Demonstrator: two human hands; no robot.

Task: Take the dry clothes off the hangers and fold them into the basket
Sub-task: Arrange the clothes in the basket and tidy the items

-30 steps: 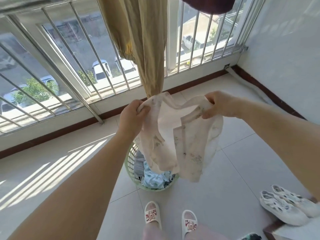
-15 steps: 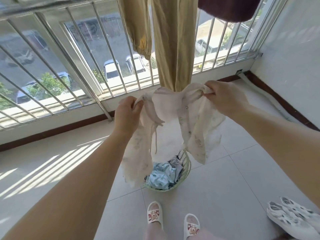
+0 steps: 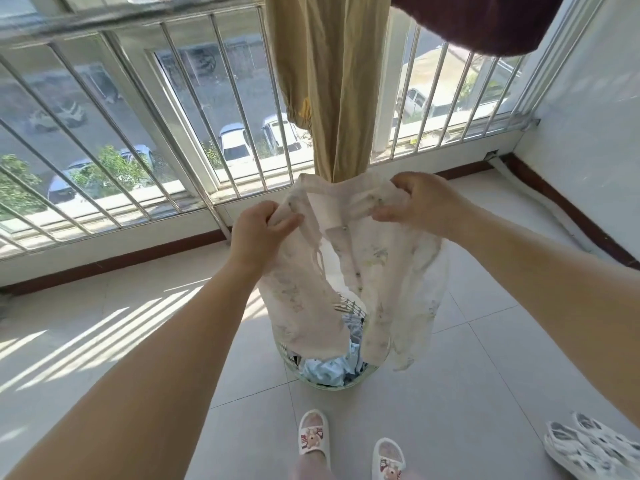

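I hold a thin pale floral blouse (image 3: 377, 268) spread in front of me by its top edge. My left hand (image 3: 258, 235) grips its left shoulder and my right hand (image 3: 417, 202) grips its right shoulder. The blouse hangs down over a round pale-green basket (image 3: 341, 382) on the floor, which holds light blue and grey clothes (image 3: 329, 367). Most of the basket's rim is hidden behind the blouse. Khaki trousers (image 3: 329, 81) and a dark maroon garment (image 3: 478, 22) hang above.
A barred window railing (image 3: 145, 140) runs along the left and far side, a white wall (image 3: 595, 116) stands at the right. My feet in white slippers (image 3: 313, 434) are just behind the basket. A pair of white shoes (image 3: 588, 448) lies at the lower right.
My hands have turned and spread the blouse so its front hangs open over the basket. The view has shifted, and the basket now sits straight below the blouse.
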